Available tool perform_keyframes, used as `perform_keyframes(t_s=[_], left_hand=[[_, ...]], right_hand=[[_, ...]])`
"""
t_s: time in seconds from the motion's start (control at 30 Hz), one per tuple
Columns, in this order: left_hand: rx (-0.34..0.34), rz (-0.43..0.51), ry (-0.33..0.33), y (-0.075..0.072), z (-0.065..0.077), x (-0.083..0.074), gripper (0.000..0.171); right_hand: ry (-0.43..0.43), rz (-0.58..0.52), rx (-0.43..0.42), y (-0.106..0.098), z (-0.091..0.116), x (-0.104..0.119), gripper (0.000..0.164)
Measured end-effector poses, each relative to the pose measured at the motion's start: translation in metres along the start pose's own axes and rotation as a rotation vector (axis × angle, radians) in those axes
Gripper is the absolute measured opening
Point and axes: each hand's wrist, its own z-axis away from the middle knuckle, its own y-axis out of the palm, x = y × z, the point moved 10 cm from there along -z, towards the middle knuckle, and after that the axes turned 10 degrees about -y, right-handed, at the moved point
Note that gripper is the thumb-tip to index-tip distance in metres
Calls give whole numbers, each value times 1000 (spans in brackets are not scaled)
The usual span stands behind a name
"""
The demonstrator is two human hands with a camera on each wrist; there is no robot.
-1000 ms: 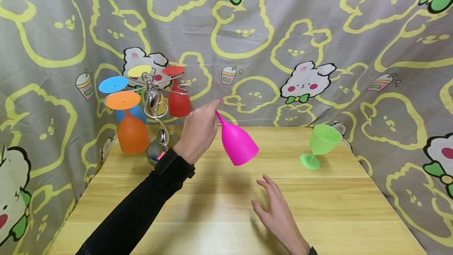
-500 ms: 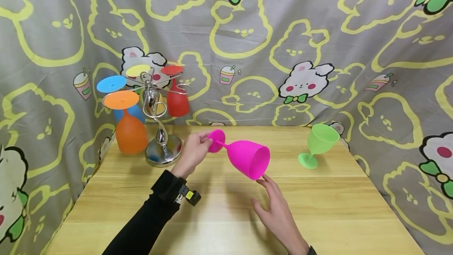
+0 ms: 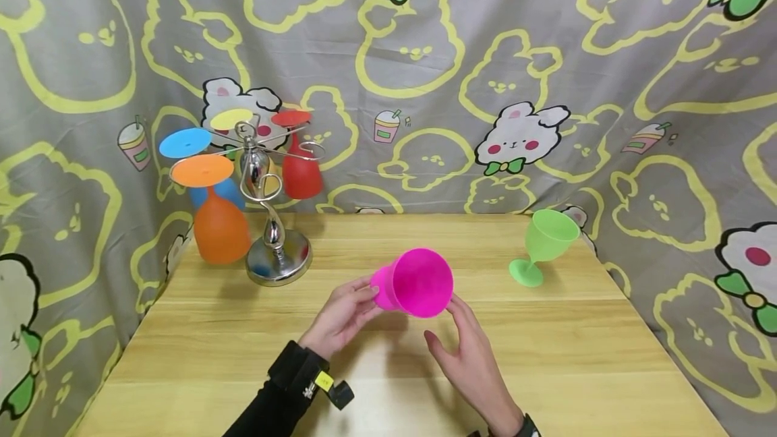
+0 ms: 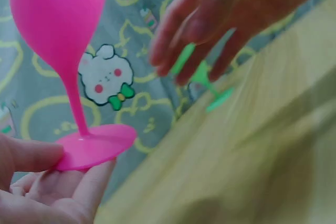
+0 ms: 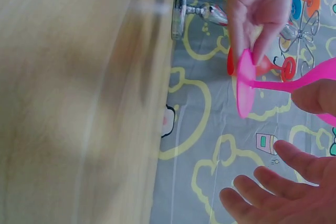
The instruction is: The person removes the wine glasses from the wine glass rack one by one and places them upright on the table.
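Note:
In the head view a pink plastic goblet (image 3: 421, 283) is held above the table, its open mouth toward me. My left hand (image 3: 341, 319) pinches the edge of its round foot, thumb on top and fingers beneath, as the left wrist view shows of the goblet's foot (image 4: 97, 148). My right hand (image 3: 472, 363) is beside the bowl, fingers spread and thumb apart. In the left wrist view a gap shows between the right hand (image 4: 226, 19) and the goblet. The right wrist view has the right thumb (image 5: 317, 96) in front of the pink stem and bowl.
A chrome goblet rack (image 3: 274, 235) stands at the back left. From it hang upside down an orange goblet (image 3: 221, 228), a red goblet (image 3: 301, 174), a blue one (image 3: 185, 143) and a yellow one (image 3: 231, 119). A green goblet (image 3: 549, 238) stands upright at the right. A patterned curtain (image 3: 419, 120) encloses the table.
My left hand has brought the pink goblet down and toward me from near the rack, turning it from mouth-down to mouth facing me. The right hand has stayed nearly still.

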Motion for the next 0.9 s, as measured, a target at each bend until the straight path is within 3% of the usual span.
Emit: perform_keyframes(t_s=[0.13, 0.37, 0.57, 0.67, 0.8, 0.9], left_hand=[[72, 158, -18, 5, 3, 23, 49], [105, 261, -9, 16, 8, 55, 48], [78, 334, -12, 18, 12, 78, 48], [52, 360, -14, 15, 15, 87, 48], [15, 392, -12, 12, 17, 97, 45], [4, 380, 7, 11, 18, 99, 43]], right_hand=[[-33, -32, -7, 2, -4, 5, 75], [-82, -78, -32, 6, -10, 14, 77], [-121, -157, -68, 14, -12, 19, 67], [-98, -190, -82, 19, -10, 17, 57], [-82, -185, -77, 26, -8, 13, 41], [-85, -153, -70, 29, -7, 12, 38]])
